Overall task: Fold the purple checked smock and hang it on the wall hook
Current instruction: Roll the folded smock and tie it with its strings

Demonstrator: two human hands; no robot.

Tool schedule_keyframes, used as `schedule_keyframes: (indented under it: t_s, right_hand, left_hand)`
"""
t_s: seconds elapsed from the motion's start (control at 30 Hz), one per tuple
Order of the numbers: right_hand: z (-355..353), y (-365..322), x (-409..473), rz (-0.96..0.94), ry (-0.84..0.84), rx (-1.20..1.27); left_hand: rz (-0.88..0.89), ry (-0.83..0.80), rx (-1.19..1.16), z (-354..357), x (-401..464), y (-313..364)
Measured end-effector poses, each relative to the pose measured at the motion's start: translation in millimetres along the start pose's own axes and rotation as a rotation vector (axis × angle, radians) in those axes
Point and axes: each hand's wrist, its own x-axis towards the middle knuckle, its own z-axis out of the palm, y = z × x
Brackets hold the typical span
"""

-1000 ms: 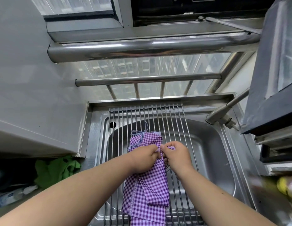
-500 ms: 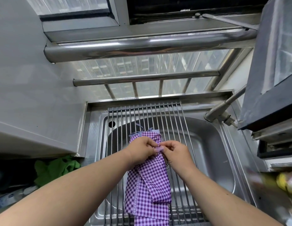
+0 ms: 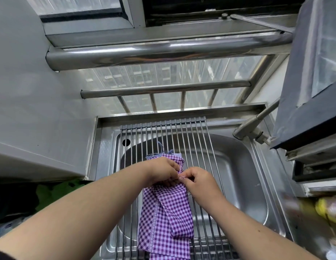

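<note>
At nine o'clock a smooth grey wall panel [image 3: 32, 109] runs down to a dark gap where a crumpled green cloth [image 3: 50, 192] lies in soft folds. Next to it comes the stainless steel sink [image 3: 247, 181], a rounded basin with a brushed sheen and a small round overflow hole at its ten o'clock corner. Across the basin lies a roll-up drying rack [image 3: 197, 143] of thin parallel steel rods. On those rods rests the smock [image 3: 165, 218], woven cotton in a fine purple and white check, folded into a long narrow strip that reaches from the middle of the rack down to six o'clock (its far end is frayed, with loose blue threads sticking up). A pale patterned band runs along its left edge.

The left hand [image 3: 163, 171] lies over the upper part of the strip with fingers curled, gripping the fabric. The right hand [image 3: 198, 182], touching it at the fingertips, pinches the right edge of the same fold between thumb and forefinger.

At twelve o'clock a thick polished steel pipe [image 3: 163, 53] crosses in front of a railing of thinner round bars. At two o'clock a matte steel tap [image 3: 251, 126] angles over the sink's rim, and at four o'clock sits a blurred yellow packet [image 3: 328, 211] on the counter [image 3: 311, 239].
</note>
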Motion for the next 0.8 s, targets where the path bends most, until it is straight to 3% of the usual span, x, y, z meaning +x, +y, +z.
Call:
schedule_keyframes:
  t_s: [0.23,0.4,0.53,0.63,0.8]
  right_hand:
    - [4,1,-1,-0.030,-0.014,-0.021]
    - [-3,-3,-3,-0.005,-0.052,-0.041]
    - [-4,-3,-7,0.011,-0.062,-0.001]
    - [-3,-1,-8,0.026,-0.064,0.043]
    - [-4,2,-7,0.043,-0.132,0.045]
  left_hand:
    - [0.015,-0.051,0.005,1,0,-4]
    - [0.191,0.145,0.088,8,-3,-18]
    - [0.293,0.324,0.382,17,-5,-19]
    - [0.311,0.337,0.467,20,-8,-17]
    - [0.279,0.339,0.382,21,-9,-22]
